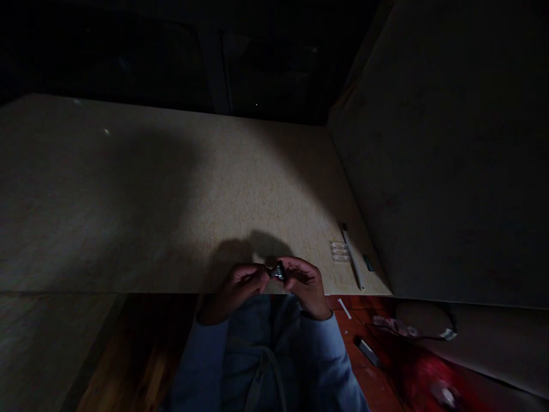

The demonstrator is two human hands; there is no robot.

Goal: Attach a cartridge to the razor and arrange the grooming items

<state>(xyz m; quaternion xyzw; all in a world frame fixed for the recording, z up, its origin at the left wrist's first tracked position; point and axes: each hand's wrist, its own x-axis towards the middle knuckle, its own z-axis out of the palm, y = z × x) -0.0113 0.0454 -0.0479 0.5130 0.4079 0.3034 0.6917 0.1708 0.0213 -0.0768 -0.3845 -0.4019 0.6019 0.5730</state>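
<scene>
A small shiny dark object (pixel 278 271), with a metallic glint, is held between my two hands just above the table's front edge. Its kind is too small and dim to make out. My left hand (pixel 245 286) pinches its left end between thumb and fingers. On the other side, my right hand (pixel 305 284) has its fingers curled round the right end. The fingers hide part of the object. Both hands cast shadows on the pale tabletop (pixel 257 183) behind them.
To the right lie a white stick-like item with a dark tip (pixel 353 257), a clear plastic piece (pixel 339 252) and a small dark green item (pixel 368 263). A wall panel (pixel 450 171) bounds the right side. Below are a white strip (pixel 344 309) and a red bag (pixel 429 372).
</scene>
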